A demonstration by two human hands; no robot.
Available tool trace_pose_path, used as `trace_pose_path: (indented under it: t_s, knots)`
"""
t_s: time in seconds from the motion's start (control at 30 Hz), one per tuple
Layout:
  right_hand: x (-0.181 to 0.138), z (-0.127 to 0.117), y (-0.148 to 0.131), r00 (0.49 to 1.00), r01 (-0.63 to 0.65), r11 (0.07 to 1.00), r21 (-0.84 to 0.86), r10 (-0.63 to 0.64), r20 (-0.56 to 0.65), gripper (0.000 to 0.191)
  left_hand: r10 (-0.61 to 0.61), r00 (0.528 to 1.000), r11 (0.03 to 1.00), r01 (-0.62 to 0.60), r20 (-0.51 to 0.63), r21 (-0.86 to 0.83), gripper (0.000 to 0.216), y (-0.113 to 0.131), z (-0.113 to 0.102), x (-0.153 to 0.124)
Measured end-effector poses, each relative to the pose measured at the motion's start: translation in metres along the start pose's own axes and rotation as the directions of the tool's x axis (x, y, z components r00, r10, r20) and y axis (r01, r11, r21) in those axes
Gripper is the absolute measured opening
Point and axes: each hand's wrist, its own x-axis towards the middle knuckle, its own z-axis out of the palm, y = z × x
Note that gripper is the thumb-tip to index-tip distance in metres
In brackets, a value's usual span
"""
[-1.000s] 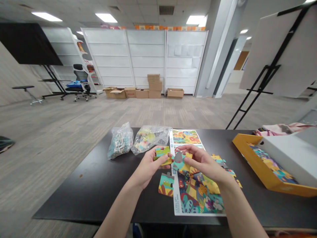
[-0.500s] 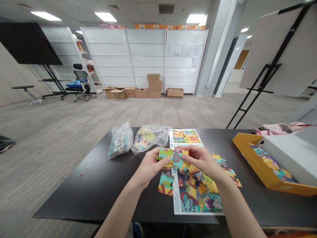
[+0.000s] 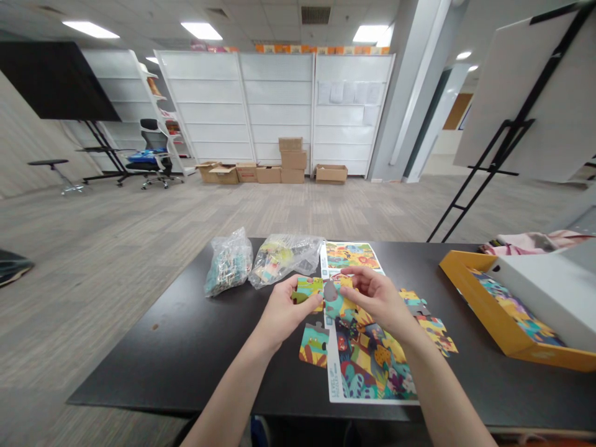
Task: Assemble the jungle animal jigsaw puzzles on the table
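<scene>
Head view, big to small: the black bench spans the frame. On its right end is a yellow box tray with a white lid lying across it and a pink cloth behind. At bench centre a printed picture sheet lies flat, long axis running away from me. Left of its far end are two clear bags of pieces, a bluish bag and a yellowish bag, just beside each other. Loose pieces are scattered off the sheet's right edge, and a single piece lies against its left edge, close under the left wrist. Both hands are raised over the far half of the sheet, near each other. The left hand is closed in a pinch, thumb on top, on a green-yellow piece. The right hand is pinched the same way, fingers curled, on a grey-teal piece. Key relation as I read it: the two held pieces sit side by side at the same height, green-yellow on the left, grey-teal on the right, inner edges touching or very nearly so. I can't tell from this angle whether tab and socket are seated. Both are held roughly flat, faces up toward me, and as far as I can judge above the sheet, not resting on it. Neither hand is nearer the seam, which sits midway between them
</scene>
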Motion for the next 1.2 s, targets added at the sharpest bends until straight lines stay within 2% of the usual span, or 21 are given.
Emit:
trace_pose_path:
  t_s: [0.13, 0.2, 0.33, 0.4, 0.53, 0.63, 0.77, 1.07, 1.2]
  knots:
    - [-0.001, 0.008, -0.006, 0.998, -0.046, 0.99, 0.137, 0.039, 0.058, 0.052, 0.023, 0.996, 0.997, -0.029, -0.087, -0.065, 0.036, 0.004, 0.002, 0.0]
    - [-0.002, 0.009, -0.008, 0.996, -0.067, 0.983, 0.172, 0.055, 0.071, 0.054, 0.019, 0.996, 0.995, -0.028, -0.088, -0.099, 0.038, 0.006, 0.003, 0.0]
    - [-0.001, 0.003, -0.007, 0.991, -0.016, 0.985, 0.171, 0.039, -0.131, 0.044, -0.021, 0.994, 0.989, 0.005, -0.105, -0.146, 0.041, 0.009, 0.003, -0.001]
    - [-0.001, -0.003, -0.006, 0.987, 0.003, 0.991, 0.13, 0.018, -0.162, 0.039, -0.052, 0.991, 0.986, 0.032, -0.122, -0.164, 0.042, 0.01, 0.003, -0.001]
    - [-0.001, -0.007, -0.003, 1.0, 0.018, 1.0, -0.025, -0.018, -0.017, 0.037, -0.107, 0.994, 0.979, 0.103, -0.013, -0.176, 0.039, 0.011, 0.003, -0.002]
    - [-0.001, -0.001, -0.001, 0.999, 0.038, 0.994, -0.104, -0.036, 0.024, 0.036, -0.122, 0.991, 0.977, 0.131, 0.061, -0.171, 0.038, 0.013, 0.004, -0.004]
    - [0.0, 0.003, 0.0, 0.997, 0.077, 0.981, -0.177, -0.073, 0.031, 0.032, -0.135, 0.99, 0.977, 0.142, 0.05, -0.16, 0.037, 0.013, 0.004, -0.004]
    - [-0.001, 0.002, 0.001, 0.996, 0.09, 0.979, -0.183, -0.082, 0.046, 0.033, -0.147, 0.988, 0.976, 0.154, 0.054, -0.157, 0.035, 0.013, 0.004, -0.004]
    - [-0.002, 0.003, -0.002, 0.995, 0.094, 0.972, -0.216, -0.086, 0.046, 0.036, -0.116, 0.99, 0.985, 0.125, 0.078, -0.123, 0.04, 0.011, 0.004, -0.006]
